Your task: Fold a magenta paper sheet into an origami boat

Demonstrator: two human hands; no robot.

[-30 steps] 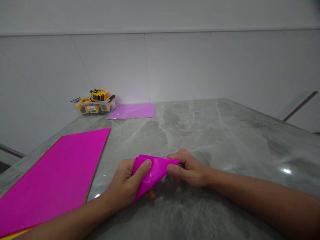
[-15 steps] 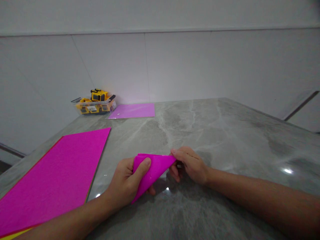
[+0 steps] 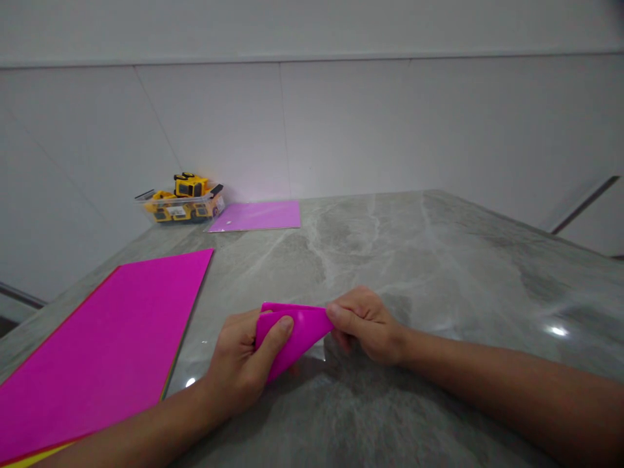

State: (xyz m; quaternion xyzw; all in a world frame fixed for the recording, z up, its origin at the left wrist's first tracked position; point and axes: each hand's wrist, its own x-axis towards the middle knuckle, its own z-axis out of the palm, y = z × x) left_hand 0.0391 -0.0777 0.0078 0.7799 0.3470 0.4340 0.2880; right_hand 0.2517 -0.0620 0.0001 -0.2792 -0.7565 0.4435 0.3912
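Observation:
A folded piece of bright pink paper (image 3: 301,333), roughly triangular and layered, is held above the grey marbled table (image 3: 404,416). My left hand (image 3: 251,354) grips its wide end, thumb across the front and the other fingers mostly hidden behind. At the narrow right tip, my right hand (image 3: 365,325) pinches the paper between thumb and curled fingers. A small gap shows between the layers along the top edge.
To the left lies a stack of large coloured sheets (image 3: 117,344), pink on top, with red and yellow edges showing. Against the back wall stand a clear plastic box (image 3: 182,211) of yellow toy vehicles (image 3: 190,186) and a flat lilac sheet (image 3: 260,216).
My right hand has shifted slightly left and now pinches the paper's tip with the thumb in front and fingers curled. The paper has tilted, and its lower corner shows less.

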